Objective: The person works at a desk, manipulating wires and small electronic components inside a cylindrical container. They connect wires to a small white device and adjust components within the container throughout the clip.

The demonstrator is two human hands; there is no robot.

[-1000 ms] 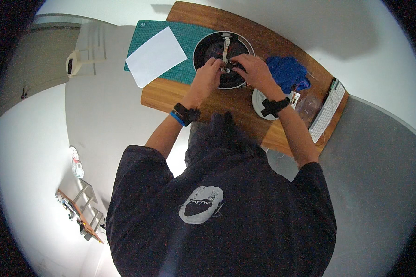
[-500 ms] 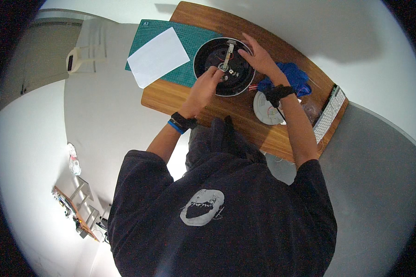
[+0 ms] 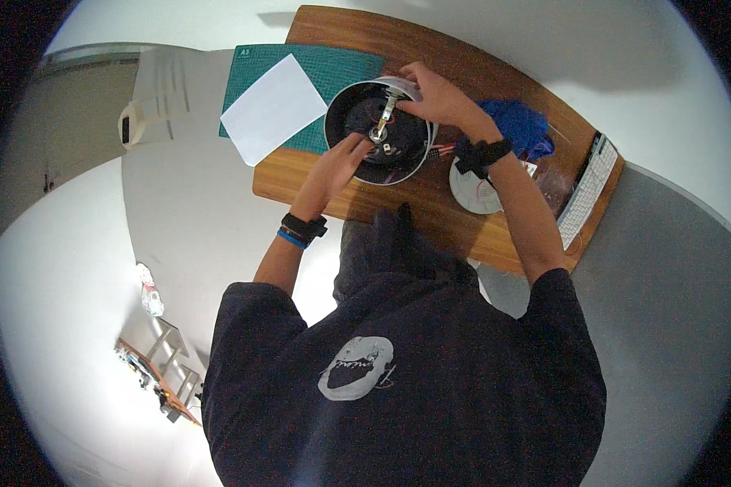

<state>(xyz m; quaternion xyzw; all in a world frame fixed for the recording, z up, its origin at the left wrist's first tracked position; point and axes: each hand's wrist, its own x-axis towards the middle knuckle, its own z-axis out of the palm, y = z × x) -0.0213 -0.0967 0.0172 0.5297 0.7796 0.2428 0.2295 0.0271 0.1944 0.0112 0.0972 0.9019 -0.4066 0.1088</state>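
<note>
A round appliance housing (image 3: 333, 154), white-rimmed and black inside, is tilted on the table with its open side facing me. A pale metal strip (image 3: 387, 114) runs from its upper rim to a round fitting (image 3: 377, 135) near the middle, with thin red wires around it. My right hand (image 3: 437, 99) grips the upper right rim, thumb on the inner side. Over the near left rim reaches my left hand (image 3: 337, 166), fingertips pinched together just below the fitting; what they hold, if anything, is hidden. Red-ended leads (image 3: 443, 150) stick out at the housing's right side.
White paper (image 3: 274, 109) lies on a green cutting mat (image 3: 244, 77) at the left of the wooden table (image 3: 292, 180). Beyond my right forearm are a blue crumpled bag (image 3: 518, 128), a pale round cover (image 3: 473, 188), clear plastic (image 3: 552, 188) and a white keyboard (image 3: 589, 191).
The housing has tilted, and its right outer wall now shows. My right hand has moved onto its rim from beside it. My left fingertips have shifted lower, off the fitting.
</note>
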